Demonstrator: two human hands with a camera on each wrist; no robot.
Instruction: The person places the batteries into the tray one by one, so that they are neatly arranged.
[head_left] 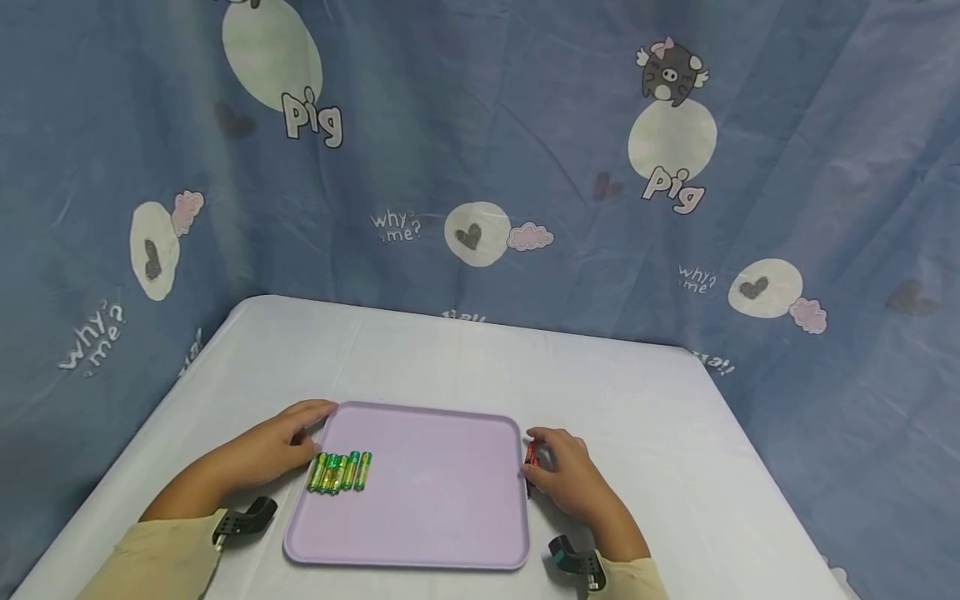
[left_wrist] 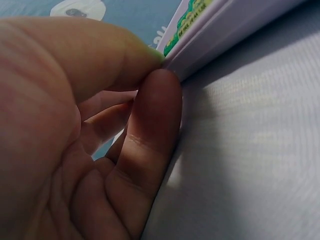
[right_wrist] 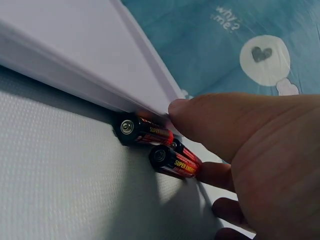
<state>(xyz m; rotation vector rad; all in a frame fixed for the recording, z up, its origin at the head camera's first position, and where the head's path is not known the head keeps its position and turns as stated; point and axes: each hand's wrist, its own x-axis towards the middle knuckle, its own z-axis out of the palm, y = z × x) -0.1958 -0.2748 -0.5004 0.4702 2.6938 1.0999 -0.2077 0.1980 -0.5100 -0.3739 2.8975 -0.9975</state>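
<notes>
A shallow lilac tray [head_left: 420,500] lies between the two hands, with several green-and-gold batteries [head_left: 341,472] side by side at its left. My left hand [head_left: 273,442] is at the left rim; in the left wrist view its thumb and a finger [left_wrist: 157,110] pinch the tray's edge. At the right side, my right hand [head_left: 566,471] rests its thumb [right_wrist: 200,112] on the rim. Red-and-black batteries [right_wrist: 175,162] lie on the table against the tray's outer wall, under that thumb. The right hand's other fingers reach past them, one fingertip right at a battery's far end.
A white cloth covers the table [head_left: 450,350]. Behind it and at the left hangs a blue curtain [head_left: 480,150] with pig prints. Black wrist mounts [head_left: 247,518] sit on both sleeves, close over the cloth.
</notes>
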